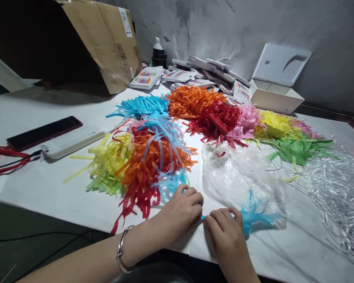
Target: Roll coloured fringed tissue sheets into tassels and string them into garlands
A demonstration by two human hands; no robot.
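Observation:
A blue tissue-paper tassel [253, 219] lies near the front edge of the table, its fringe spread out to the right. My right hand [227, 232] is closed over the tassel's middle, fingers curled down to the tabletop. My left hand [183, 208], a silver bangle on its wrist, is closed on the tassel's narrow left end; a bit of blue shows between the two hands. The fingertips themselves are mostly hidden. Just beyond my left hand sits a pile of finished-looking tassels in orange [144, 157], yellow [112, 153], red and light blue.
Farther back are bunches of blue [144, 105], orange [194, 98], red [215, 120], pink, yellow and green [297, 148] tassels. A clear plastic bag [238, 173] and silver strings [339, 196] lie right. Flat packs, a white box [275, 96], a carton [106, 39] and a phone [45, 133] stand around.

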